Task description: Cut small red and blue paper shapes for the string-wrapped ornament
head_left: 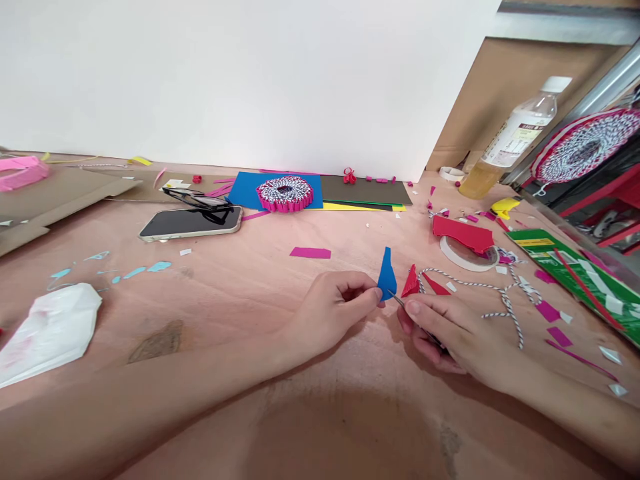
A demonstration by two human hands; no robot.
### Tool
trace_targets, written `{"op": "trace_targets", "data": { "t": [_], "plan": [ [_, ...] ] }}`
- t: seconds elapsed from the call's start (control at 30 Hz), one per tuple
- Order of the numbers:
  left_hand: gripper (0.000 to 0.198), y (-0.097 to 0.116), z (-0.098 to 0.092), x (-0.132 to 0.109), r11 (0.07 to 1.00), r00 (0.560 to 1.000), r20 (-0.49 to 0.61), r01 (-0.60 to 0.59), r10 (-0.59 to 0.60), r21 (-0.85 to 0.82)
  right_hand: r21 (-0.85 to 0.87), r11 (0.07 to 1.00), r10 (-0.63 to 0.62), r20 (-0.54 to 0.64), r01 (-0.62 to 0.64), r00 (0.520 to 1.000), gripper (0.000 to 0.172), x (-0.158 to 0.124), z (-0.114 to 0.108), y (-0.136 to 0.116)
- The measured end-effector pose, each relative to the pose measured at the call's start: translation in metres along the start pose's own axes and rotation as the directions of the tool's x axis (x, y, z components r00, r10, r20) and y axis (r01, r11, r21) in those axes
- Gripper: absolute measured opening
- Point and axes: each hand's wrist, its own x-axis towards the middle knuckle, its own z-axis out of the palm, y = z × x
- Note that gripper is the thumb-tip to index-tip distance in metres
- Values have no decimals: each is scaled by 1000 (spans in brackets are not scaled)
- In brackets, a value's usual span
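Between thumb and fingers, my left hand (pixel 333 310) pinches the lower edge of a small blue piece (pixel 387 273), which stands up and tapers toward its top. My right hand (pixel 445 330) is closed around a slim metal tool (pixel 397 299), and its pointed tip touches the lower right of the blue piece. Most of the tool is hidden by my fingers. Red scraps (pixel 411 281) and a black-and-white twisted cord (pixel 470 281) lie just beyond my right hand.
Behind are a phone (pixel 193 223) with glasses (pixel 200 199), and a round pink-edged coil (pixel 285 193) on blue sheet (pixel 245 187). To the right are a tape roll (pixel 467 259), a bottle (pixel 513 143) and a green packet (pixel 575 283). White tissue (pixel 53 330) lies left.
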Motion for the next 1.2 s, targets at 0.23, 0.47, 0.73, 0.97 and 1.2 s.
{"op": "trace_targets", "data": {
  "t": [0.23,0.47,0.73,0.97,1.2],
  "plan": [
    [24,0,0,0,1000,1000,-2,-5,5,-12,-1,1000,-26,18,26,1000,35,1,-4,2],
    [26,-2,-1,1,1000,1000,-8,-28,28,7,-20,999,-41,25,42,999,40,0,-3,-2],
    [23,-1,0,1,1000,1000,-3,-16,17,20,26,1000,-3,29,2,1000,40,3,-6,4],
    [23,-1,0,0,999,1000,1,-16,16,31,-9,1000,15,6,-15,1000,40,0,-3,0],
    [24,0,0,2,1000,1000,-10,-11,11,21,-73,997,-10,12,11,1000,38,0,-4,-4]
  ]
}}
